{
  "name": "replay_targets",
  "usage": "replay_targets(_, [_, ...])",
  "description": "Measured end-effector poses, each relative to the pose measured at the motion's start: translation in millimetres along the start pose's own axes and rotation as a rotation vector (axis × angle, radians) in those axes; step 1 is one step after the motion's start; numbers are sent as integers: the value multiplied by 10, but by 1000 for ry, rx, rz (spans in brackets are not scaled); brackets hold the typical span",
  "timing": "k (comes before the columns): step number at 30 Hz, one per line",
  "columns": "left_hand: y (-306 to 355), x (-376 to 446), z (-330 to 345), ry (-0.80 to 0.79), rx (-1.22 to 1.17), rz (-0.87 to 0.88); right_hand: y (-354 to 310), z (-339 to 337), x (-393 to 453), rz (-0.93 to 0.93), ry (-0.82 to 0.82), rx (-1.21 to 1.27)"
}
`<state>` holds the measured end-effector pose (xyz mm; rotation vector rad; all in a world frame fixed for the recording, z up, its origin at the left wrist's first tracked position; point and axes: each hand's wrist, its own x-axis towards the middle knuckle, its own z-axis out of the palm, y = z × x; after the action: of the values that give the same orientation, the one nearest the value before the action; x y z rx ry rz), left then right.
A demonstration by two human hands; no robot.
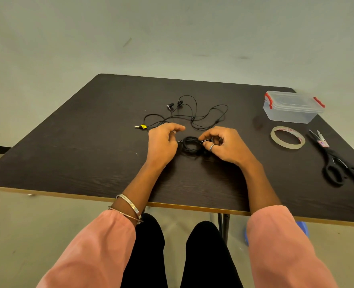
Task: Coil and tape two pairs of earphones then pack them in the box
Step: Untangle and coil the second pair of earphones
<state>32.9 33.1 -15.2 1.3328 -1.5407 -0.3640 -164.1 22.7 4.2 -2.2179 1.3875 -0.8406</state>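
Clearly the coiled earphones [191, 145] sit between both hands; right hand [223, 145] pinches the coil's right side; left hand [163, 142], fingers curled, touches its left edge; tape roll [287, 137] lies rightward, nearer the right hand.

Both hands [194, 142] on coiled earphones [190, 145]

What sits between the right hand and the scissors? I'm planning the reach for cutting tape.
In the head view, the tape roll lies flat on the table between the right hand and the scissors; otherwise bare tabletop.
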Motion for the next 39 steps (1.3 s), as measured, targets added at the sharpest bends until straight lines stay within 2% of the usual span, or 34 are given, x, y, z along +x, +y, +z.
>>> replay_targets(4, [-32, 8, -19, 67, -34, -56, 13, -24, -5, -6, -17, -27])
replay_targets(10, [-2, 2, -26, 23, 8, 8, -1, -11, 16, -7, 13, 36])
replay_targets(16, [-79, 67, -107, 163, 82, -50, 15, -11, 32, 1, 238, 167])
replay_targets(20, [-226, 219, -196, 65, 299, -104, 49, -67, 138, 130, 405, 301])
replay_targets(22, [-291, 301, -247, -34, 412, -89, 17, -91, 255, 193, 421, 298])
replay_targets(25, [-371, 385, -264, -86, 436, -54, -122, -109, 463, 181, 287, 207])
replay_targets(28, [-400, 427, -261, -14, 342, -84, -335, -42, 668, 131, 66, 100])
replay_targets(31, [-429, 431, -316, 57, 159, -162, -551, 160, 809, 113, -124, -25])
replay_targets(34, [-425, 404, -368, 125, -55, -194, -711, 361, 858, 119, -174, -135])
replay_targets(36, [-399, 395, -380, 152, -149, -186, -766, 378, 851, 116, -155, 27])
replay_targets(39, [-375, 406, -406, 221, -364, -234, -849, 251, 815, 268, -159, 596])
